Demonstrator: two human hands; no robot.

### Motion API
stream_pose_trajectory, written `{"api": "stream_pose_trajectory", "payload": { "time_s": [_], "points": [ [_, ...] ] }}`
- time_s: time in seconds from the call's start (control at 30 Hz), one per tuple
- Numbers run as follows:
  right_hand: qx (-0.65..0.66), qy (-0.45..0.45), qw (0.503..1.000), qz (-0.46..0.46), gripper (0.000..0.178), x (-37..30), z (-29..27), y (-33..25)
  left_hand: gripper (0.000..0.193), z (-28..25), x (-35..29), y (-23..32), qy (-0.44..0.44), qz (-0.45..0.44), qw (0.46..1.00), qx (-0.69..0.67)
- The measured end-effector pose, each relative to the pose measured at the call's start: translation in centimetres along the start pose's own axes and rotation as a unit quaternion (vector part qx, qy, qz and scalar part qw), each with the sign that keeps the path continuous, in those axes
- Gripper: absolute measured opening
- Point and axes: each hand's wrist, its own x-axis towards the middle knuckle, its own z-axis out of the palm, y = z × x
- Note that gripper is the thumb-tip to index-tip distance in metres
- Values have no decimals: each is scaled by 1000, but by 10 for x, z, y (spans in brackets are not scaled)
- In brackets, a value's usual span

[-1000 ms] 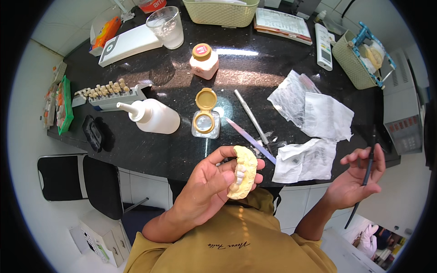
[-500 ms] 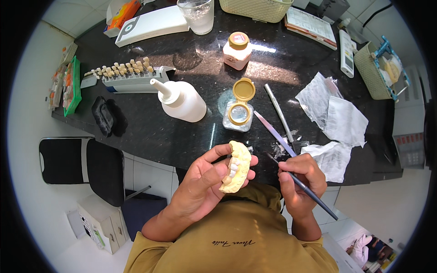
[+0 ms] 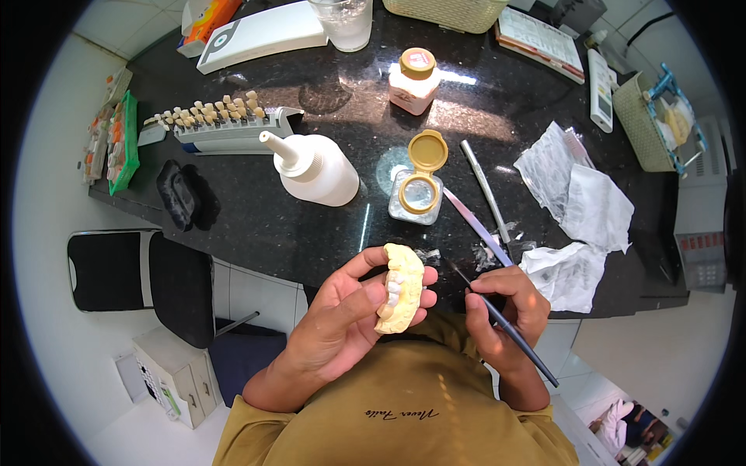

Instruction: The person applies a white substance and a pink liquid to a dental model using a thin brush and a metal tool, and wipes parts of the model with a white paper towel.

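Note:
Between the thumb and fingers of my left hand [image 3: 330, 330] is a yellow dental plaster cast [image 3: 407, 289], held upright, with a few white teeth [image 3: 394, 287] on its left side. My right hand [image 3: 509, 307] pinches a slim dark brush [image 3: 519, 342] like a pen. The brush's fine tip points toward the cast, a short gap away from it. Just beyond my hands stands a small clear square jar [image 3: 402, 211], its gold flip lid [image 3: 428, 151] raised. A pink-purple tool [image 3: 472, 217] and a silver metal tool [image 3: 485, 183] lie beyond my right hand.
A white squeeze bottle [image 3: 322, 175] with a nozzle stands left of the jar, before a tooth shade guide [image 3: 225, 128]. Farther back are a gold-capped bottle [image 3: 413, 89] and a glass of liquid [image 3: 343, 27]. Crumpled white tissues [image 3: 598, 206] lie right. A black chair [image 3: 179, 287] stands left.
My right hand and the brush have moved a little left, nearer the cast. The cast has turned slightly in my left hand. The view has shifted slightly, so the tabletop things appear farther right.

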Motion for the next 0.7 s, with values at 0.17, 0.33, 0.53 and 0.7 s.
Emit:
{"api": "stream_pose_trajectory", "payload": {
  "time_s": [0.17, 0.33, 0.53, 0.7],
  "points": [
    [-5, 2, 1000, -16, 23, 2, 0, -1, 62, 2, -1, 0, 16, 7, 1000, 16],
    [35, 5, 999, -14, 22, 1, -1, -2, 62, 1, -2, 0, 25, 13, 999, 32],
    [41, -47, 998, 16, 20, 7, -2, -7, 63, -1, -13, 1, 76, 32, 993, 89],
    [23, -75, 997, 25, 19, 8, 1, -6, 64, -10, -15, 2, 106, 27, 988, 106]
  ]
}}
